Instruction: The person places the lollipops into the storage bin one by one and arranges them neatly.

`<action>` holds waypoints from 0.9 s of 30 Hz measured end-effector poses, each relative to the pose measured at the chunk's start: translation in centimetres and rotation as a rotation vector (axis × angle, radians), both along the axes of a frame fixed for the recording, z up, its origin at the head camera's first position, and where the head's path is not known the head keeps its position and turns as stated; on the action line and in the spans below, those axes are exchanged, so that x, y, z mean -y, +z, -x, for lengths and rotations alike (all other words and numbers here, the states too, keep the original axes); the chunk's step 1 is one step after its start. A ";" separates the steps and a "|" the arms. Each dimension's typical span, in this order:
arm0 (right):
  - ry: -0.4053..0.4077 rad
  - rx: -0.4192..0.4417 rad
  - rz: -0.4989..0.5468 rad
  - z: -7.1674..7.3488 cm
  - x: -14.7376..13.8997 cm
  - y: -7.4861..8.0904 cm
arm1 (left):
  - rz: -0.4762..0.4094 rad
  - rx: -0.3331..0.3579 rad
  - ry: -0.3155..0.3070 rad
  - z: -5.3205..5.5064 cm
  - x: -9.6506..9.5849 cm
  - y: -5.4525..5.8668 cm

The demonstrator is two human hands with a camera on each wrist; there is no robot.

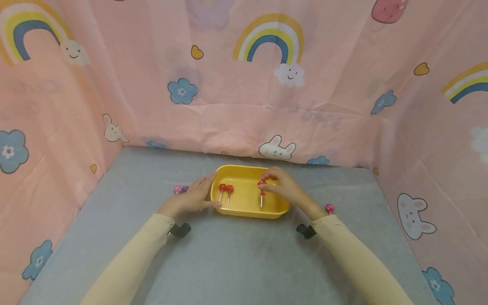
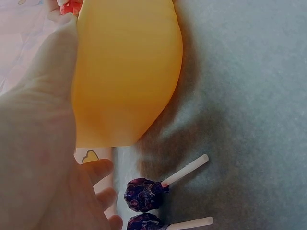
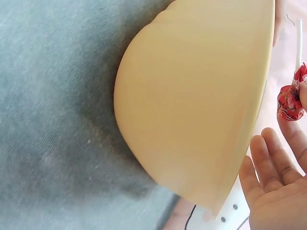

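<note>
1. Farthest left, a pink-wrapped lollipop (image 1: 177,189) and a purple-wrapped lollipop (image 1: 184,189) lie side by side on the grey tabletop (image 1: 236,254), just beyond the left hand. The left wrist view shows two dark purple lollipops (image 2: 144,195) with round, crinkled heads and pale sticks lying roughly parallel.
2. The left hand (image 1: 192,197) rests against the left end of the yellow tray, its fingers extended and its thumb stretched apart by the near corner.
3. The yellow tray (image 1: 244,197) is a smooth, glossy oblong with rounded corners and sloping walls. Its long axis runs left to right.
4. Inside it, near the left end, are the first red lollipop (image 1: 223,187) and the second red lollipop (image 1: 230,189), close together. Both have round, shiny red heads and thin white sticks. Heads point to the far side, sticks toward the person, their long axes nearly parallel and leaning slightly left at the stick end.
5. The third red lollipop (image 1: 262,193) is held over the right half of the tray. Its wrapper is red with darker markings, gathered at the neck; its white stick points toward the person, across the tray's length.
6. The right hand (image 1: 283,185) pinches its head between thumb and fingertips.
7. Farthest right, another pink lollipop (image 1: 329,208) lies beside the right forearm, its stick mostly hidden.
</note>
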State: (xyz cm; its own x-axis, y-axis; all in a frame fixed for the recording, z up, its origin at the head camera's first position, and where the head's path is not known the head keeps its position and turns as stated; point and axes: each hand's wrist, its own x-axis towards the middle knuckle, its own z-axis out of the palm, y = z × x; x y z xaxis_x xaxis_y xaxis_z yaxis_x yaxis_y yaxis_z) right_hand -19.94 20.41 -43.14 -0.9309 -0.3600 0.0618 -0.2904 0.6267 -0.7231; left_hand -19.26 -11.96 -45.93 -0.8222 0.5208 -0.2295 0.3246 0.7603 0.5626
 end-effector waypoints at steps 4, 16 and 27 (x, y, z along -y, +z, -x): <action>0.002 0.001 0.003 0.0 0.4 0.0 | -0.003 0.005 0.006 -0.1 -0.1 0.0; 0.010 -0.008 -0.005 0.6 2.0 -0.4 | 0.009 0.008 0.006 0.2 0.0 -0.3; 0.005 0.023 -0.013 0.8 3.4 -0.8 | 0.010 0.004 0.005 0.1 -0.1 -0.3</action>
